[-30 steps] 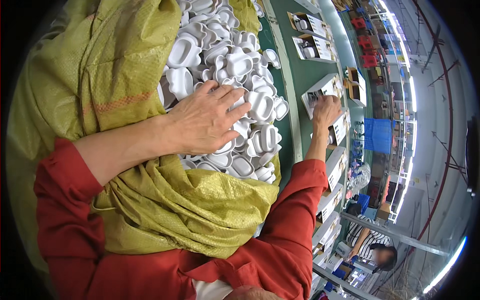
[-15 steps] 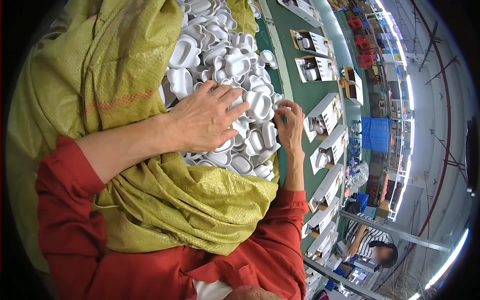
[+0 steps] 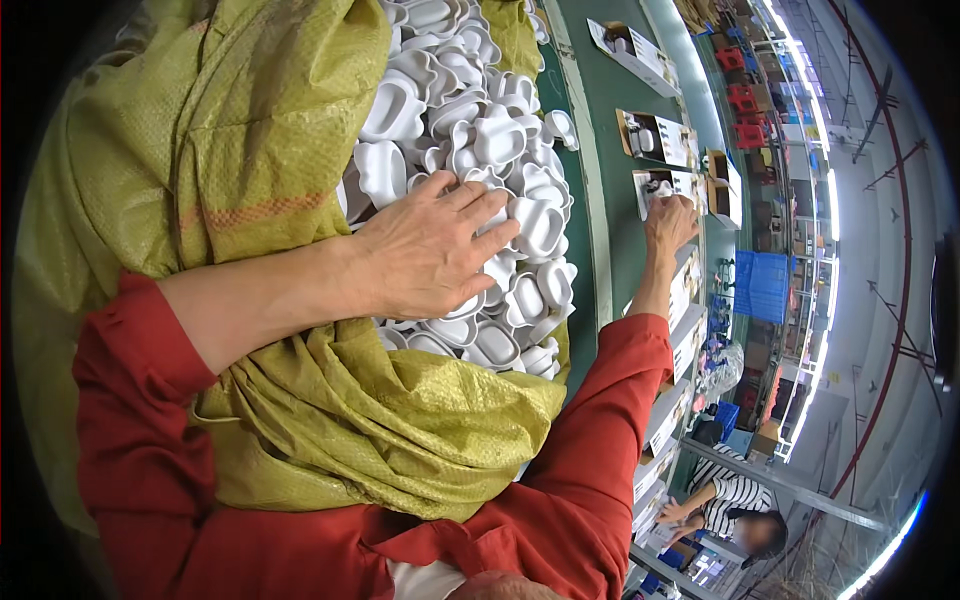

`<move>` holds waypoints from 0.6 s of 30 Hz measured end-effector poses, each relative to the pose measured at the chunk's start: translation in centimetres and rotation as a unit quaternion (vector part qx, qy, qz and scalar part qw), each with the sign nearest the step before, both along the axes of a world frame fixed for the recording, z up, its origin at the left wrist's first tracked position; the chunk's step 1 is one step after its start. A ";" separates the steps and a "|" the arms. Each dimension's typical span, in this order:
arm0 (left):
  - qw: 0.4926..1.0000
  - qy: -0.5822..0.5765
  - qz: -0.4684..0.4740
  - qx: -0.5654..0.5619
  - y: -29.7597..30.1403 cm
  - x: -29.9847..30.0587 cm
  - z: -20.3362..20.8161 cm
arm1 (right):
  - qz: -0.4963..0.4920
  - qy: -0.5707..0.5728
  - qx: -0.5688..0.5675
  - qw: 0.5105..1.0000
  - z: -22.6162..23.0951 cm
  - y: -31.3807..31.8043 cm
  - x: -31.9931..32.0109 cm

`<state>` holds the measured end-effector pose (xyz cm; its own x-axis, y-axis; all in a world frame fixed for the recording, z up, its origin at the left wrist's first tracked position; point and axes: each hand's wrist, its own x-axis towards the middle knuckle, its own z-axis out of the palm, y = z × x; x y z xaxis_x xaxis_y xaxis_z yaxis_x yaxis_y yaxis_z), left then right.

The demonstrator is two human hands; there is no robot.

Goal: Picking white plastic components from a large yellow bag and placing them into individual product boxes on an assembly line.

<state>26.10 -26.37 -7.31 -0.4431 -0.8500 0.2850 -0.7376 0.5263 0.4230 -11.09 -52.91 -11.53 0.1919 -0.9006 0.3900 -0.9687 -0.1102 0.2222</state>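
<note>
White moulded plastic pieces [image 3: 500, 141], shallow oval dishes with wavy rims, lie heaped in a yellow woven sack [image 3: 265, 130]. On this heap rests my left hand [image 3: 425, 245], fingers spread and gripping nothing. My right hand [image 3: 670, 228] is stretched out over the green conveyor belt [image 3: 615, 240], at an open printed carton [image 3: 645, 183]. Its fingers are drawn together at the carton's opening, and whatever they hold is hidden by the hand. A whitish item shows inside the carton beside my fingertips.
More open cartons line the belt, such as one carton [image 3: 658, 138] farther up. A metal rail [image 3: 588, 170] runs between sack and belt. Beyond are a blue crate [image 3: 760, 285], red stools [image 3: 742, 98] and a co-worker in a striped top [image 3: 735, 495].
My right hand has moved from the heap's right edge out over the belt to a carton. The left hand stays on the heap. The cartons have shifted down in view.
</note>
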 end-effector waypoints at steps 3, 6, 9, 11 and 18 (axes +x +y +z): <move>1.000 0.009 -0.007 0.001 -0.2 -0.2 0.3 | -0.055 -0.038 0.043 0.997 0.0 -0.2 -2.1; 1.000 0.002 -0.003 0.008 0.0 0.0 0.3 | -0.028 -0.030 0.075 0.996 0.6 0.5 -3.0; 1.000 -0.007 0.001 -0.002 0.2 0.0 0.0 | -0.033 -0.010 0.055 0.998 0.7 1.6 -2.7; 1.000 -0.006 0.001 -0.010 0.1 0.0 -0.1 | 0.002 0.047 -0.003 0.999 -0.2 2.6 -2.6; 1.000 -0.011 -0.001 -0.006 -0.1 0.0 0.1 | -0.025 0.116 -0.030 0.992 -0.7 5.6 -2.0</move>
